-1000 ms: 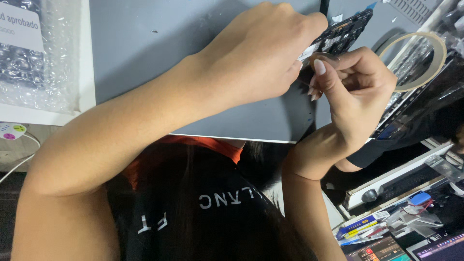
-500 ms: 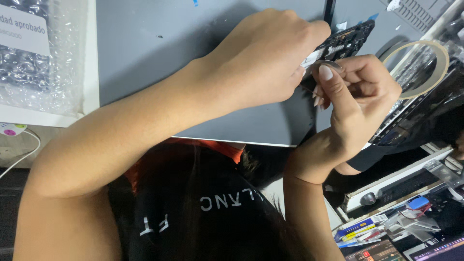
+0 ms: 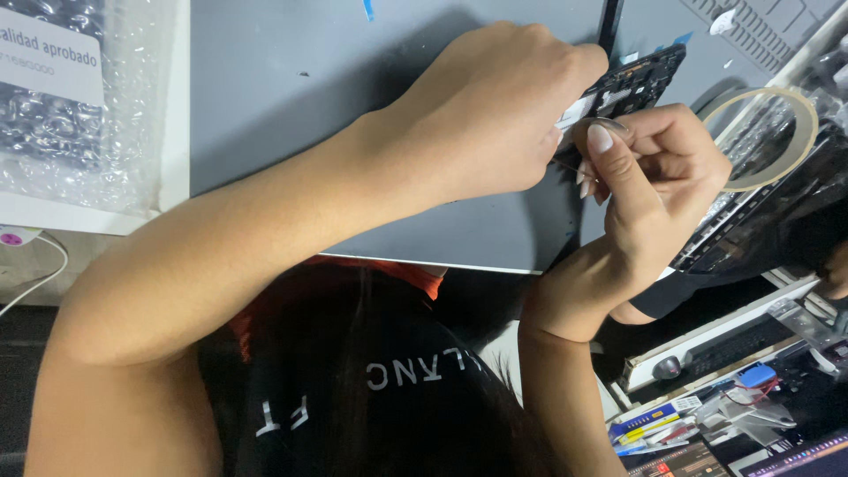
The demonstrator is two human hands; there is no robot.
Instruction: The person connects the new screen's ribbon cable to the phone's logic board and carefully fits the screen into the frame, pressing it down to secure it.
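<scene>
My left hand (image 3: 495, 115) reaches across a grey work mat (image 3: 291, 88), its fingers curled onto the near end of a narrow black circuit board (image 3: 636, 84). My right hand (image 3: 654, 168) meets it from the right, thumb and fingertips pinched on a small strip of clear tape (image 3: 602, 123) right at the board's end. The two hands touch. My left knuckles hide the spot where the board is held.
A roll of clear tape (image 3: 799, 132) lies just right of my right hand, over a black keyboard part (image 3: 760, 221). A bubble-wrapped package (image 3: 79, 115) sits at the far left. Small tools and pens (image 3: 707, 424) crowd the lower right. A white cable (image 3: 44, 274) runs along the left.
Both hands stay pressed together at the board's end. My right thumb has shifted slightly along the tape strip, and the view has drifted a little.
</scene>
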